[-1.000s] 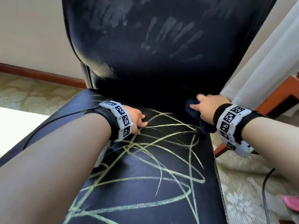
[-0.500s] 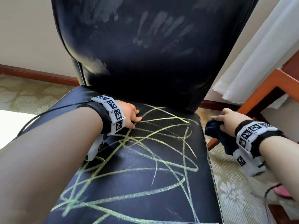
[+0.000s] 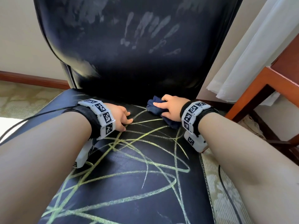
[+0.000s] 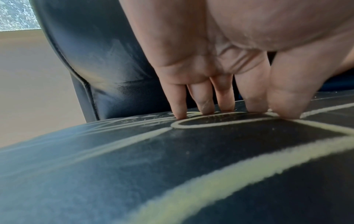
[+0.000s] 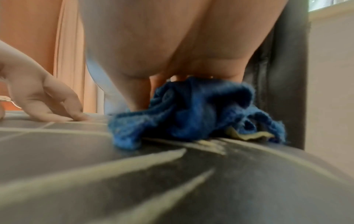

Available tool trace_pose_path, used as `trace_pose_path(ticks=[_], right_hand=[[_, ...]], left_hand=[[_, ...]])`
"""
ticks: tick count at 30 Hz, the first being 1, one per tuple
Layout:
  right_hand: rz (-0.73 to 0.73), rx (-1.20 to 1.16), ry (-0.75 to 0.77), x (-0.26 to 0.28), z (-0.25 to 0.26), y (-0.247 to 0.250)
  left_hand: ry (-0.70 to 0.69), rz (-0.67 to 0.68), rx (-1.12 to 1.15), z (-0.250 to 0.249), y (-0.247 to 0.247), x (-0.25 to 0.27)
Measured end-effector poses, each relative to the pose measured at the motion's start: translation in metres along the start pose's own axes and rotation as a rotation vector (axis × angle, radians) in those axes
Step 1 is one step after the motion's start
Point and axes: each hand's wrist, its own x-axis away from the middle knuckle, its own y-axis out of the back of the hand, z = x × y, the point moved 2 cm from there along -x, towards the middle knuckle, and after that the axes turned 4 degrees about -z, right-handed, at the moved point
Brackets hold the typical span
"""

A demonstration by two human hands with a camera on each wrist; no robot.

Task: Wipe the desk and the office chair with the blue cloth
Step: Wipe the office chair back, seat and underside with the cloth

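Blue cloth [image 3: 159, 109], bunched into a loose wad, sits at the rear right of the office chair [image 3: 129, 183] seat, close to the foot of the backrest. Right hand [image 3: 169, 109] lies on top of it; in the head view the fingers [image 3: 159, 104] are bent over the wad and gripping it, pressing it down onto the leather. Right wrist view shows the cloth squashed under the palm, folds spilling out on both sides, with a yellowish smear on its underside.

Left hand [image 3: 122, 118] holds nothing. Its fingers [image 4: 203, 100] stand slightly spread, tips and thumb planted on the seat, seemingly bracing the chair.

Yellow-green chalk scribbles [image 3: 137, 159] cover most of the seat; pale smeared handprints [image 3: 148, 33] show on the backrest. Wiping of the seat looks barely begun. No bench in view.

Handling, as judged: cloth is soft, light, limp terry, no fragility. It will fold and slide under the hand, so it is best taken as a gathered wad from above, palm flat behind the fingers for pressure. Leather looks smooth and slick; chalk probably lifts but may smear, so turning to a clean face should help.
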Motion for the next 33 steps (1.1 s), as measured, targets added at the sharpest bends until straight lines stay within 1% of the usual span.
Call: trace_pose_path(ticks=[1,2,6,12,15,17,18,21,24,26,28,30,32,33], right_hand=[[0.050,-0.057,-0.042,0.004,-0.001,-0.006],[0.055,-0.096,-0.060,0.006,-0.001,-0.010],[0.010,-0.188,-0.084,0.013,0.004,-0.005],[0.058,-0.380,-0.124,0.046,-0.001,-0.005],[0.060,-0.528,-0.120,0.051,-0.001,-0.006],[0.062,-0.608,-0.146,0.050,-0.004,-0.006],[0.075,-0.613,-0.157,0.049,-0.004,-0.007],[0.125,-0.516,-0.178,0.046,-0.001,-0.008],[0.138,-0.498,-0.254,0.047,0.006,-0.003],[0.101,-0.533,-0.307,0.054,0.009,0.005],[-0.008,-0.620,-0.383,0.069,0.007,0.015],[-0.140,-0.752,-0.509,0.086,0.001,0.026],[-0.243,-0.864,-0.632,0.105,-0.006,0.040],[-0.272,-0.900,-0.666,0.114,-0.006,0.049]], left_hand=[[-0.003,0.003,-0.001,0.000,0.000,-0.001],[-0.004,0.007,-0.007,0.000,0.001,-0.001],[0.000,-0.001,-0.009,0.000,-0.002,-0.002],[-0.005,0.008,-0.006,0.000,-0.001,-0.004],[-0.026,0.013,-0.011,0.002,0.002,-0.007],[-0.051,0.010,0.007,0.007,0.002,-0.008],[-0.064,0.015,0.015,0.009,0.002,-0.008],[-0.103,0.052,0.022,0.012,0.006,-0.008],[-0.128,0.084,0.027,0.011,0.009,-0.007],[-0.143,0.076,0.053,0.011,0.006,-0.005],[-0.163,0.065,0.122,0.013,0.001,0.000],[-0.170,0.054,0.177,0.017,-0.002,0.009],[-0.145,0.044,0.222,0.020,0.002,0.021],[-0.130,0.035,0.242,0.021,0.006,0.027]])
